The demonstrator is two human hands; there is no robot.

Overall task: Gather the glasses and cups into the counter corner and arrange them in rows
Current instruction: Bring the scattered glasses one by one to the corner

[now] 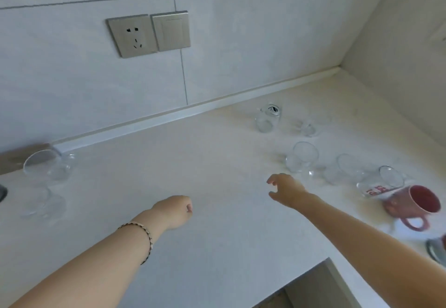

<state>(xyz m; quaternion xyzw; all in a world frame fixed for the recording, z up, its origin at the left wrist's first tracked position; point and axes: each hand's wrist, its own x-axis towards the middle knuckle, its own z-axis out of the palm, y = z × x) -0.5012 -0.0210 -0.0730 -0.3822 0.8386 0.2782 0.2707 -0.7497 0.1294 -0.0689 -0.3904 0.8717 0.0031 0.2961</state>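
Counter (217,143); right hand (286,188) spread, empty.

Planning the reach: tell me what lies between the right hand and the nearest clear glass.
Only bare counter between right hand and nearest clear glass, per the head view.

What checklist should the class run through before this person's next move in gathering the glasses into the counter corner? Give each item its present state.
1. Right hand free to grasp: ok, fingers spread, holding nothing.
2. Left hand free: ok, loosely closed with nothing in its grip.
3. Nearest target within reach: ok, the clear glass stands just beyond the right fingers.
4. Counter corner has room: ok, bare surface shows there.
5. Pink mug clear of the right arm: not ok, it stands close beside the forearm.
6. Glasses at far left gathered: not ok, they are far from the corner.
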